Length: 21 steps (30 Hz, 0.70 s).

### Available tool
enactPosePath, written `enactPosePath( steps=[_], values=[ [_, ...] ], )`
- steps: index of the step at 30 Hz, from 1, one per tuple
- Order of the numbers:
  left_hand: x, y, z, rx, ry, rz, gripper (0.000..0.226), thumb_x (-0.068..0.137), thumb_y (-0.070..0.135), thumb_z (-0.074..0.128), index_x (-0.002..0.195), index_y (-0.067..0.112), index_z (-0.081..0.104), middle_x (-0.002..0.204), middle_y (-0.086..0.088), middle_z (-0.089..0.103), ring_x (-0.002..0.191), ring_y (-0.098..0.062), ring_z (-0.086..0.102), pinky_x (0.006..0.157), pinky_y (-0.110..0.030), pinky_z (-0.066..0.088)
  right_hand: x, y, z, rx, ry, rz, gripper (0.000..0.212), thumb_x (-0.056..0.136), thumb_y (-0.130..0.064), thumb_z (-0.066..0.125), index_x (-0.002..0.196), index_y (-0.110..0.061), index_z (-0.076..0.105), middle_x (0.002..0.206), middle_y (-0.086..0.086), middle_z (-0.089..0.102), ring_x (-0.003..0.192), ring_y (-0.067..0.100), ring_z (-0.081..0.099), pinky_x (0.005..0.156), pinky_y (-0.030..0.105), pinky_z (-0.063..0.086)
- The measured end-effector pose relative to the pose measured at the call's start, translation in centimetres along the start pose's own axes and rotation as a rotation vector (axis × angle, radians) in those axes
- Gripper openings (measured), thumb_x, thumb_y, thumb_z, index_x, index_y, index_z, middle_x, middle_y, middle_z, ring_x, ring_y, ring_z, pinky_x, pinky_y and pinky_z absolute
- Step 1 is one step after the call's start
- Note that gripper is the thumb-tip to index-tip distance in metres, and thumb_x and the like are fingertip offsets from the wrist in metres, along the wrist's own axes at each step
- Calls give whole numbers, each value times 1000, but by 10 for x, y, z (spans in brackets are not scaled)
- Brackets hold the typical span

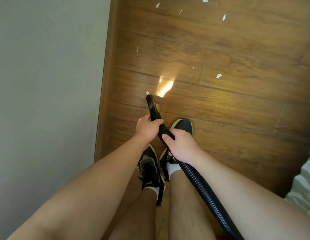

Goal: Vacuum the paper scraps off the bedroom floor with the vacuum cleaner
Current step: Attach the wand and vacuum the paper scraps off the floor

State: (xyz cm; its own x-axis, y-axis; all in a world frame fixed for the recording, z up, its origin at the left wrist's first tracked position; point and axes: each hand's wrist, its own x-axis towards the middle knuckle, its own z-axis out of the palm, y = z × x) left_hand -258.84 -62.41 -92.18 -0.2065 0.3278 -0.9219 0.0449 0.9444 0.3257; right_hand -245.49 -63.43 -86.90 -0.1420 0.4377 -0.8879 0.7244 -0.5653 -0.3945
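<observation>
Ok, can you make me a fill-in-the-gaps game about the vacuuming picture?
The left hand and right hand grip the long ribbed vacuum hose, coloured ____.
Its tip nearly touches a small torn paper scrap, coloured ____.
The plain grey wall stands on the person's ____ side.
Missing words: black, white, left.

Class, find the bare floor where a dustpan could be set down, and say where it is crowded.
Bare: the boards right of the hose, between the right shoe and the white bedding; also the band between the top scraps and the lower scraps. Crowded: beside the skirting, around nozzle and feet.
</observation>
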Motion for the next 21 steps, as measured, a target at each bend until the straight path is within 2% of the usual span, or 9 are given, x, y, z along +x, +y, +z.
enactPosePath(
  steps=[3, 11, 16, 18, 21],
  values=[
    [2, 10, 7, 24, 19, -1, 8, 93, 17, 65, 99, 22, 64, 102, -7, 72, 95, -25, 71, 85, -44, 62, 6, 1, -6, -2, 10, 5, 31, 102, -40, 50, 90, -15, 64, 74, 8, 69, 71, 28, 69, 68, 45, 60],
    [4, 22, 15, 45, 42, -23, 14, 94, 17, 63, 107, 21, 60, 102, -4, 70, 97, -24, 70, 87, -45, 61, 16, 3, -16, 21, -14, 5, 29, 103, -39, 50, 91, -17, 63, 73, 5, 68, 69, 25, 70, 65, 40, 58],
    [6, 37, 23, 64, 18, -5, 19, 94, 15, 63, 112, 20, 62, 100, -4, 69, 94, -24, 71, 85, -45, 62, 18, 4, -27, 78, -10, -1, 29, 104, -38, 49, 99, -14, 65, 75, 7, 69, 69, 26, 71, 66, 44, 61],
    [7, 45, 30, 73, -2, -13, 14, 94, 13, 63, 103, 24, 62, 97, -3, 68, 94, -25, 70, 84, -44, 62, 19, 7, -32, 111, 1, 7, 30, 104, -38, 48, 99, -14, 66, 76, 9, 69, 69, 27, 71, 66, 46, 61],
    [6, 57, 41, 106, -19, -11, 20, 93, 12, 63, 89, 30, 58, 97, -5, 68, 95, -28, 71, 84, -47, 62, 19, 11, -41, 143, 16, 25, 31, 104, -39, 48, 92, -16, 64, 77, 9, 69, 68, 28, 70, 66, 48, 60]
  ],
)
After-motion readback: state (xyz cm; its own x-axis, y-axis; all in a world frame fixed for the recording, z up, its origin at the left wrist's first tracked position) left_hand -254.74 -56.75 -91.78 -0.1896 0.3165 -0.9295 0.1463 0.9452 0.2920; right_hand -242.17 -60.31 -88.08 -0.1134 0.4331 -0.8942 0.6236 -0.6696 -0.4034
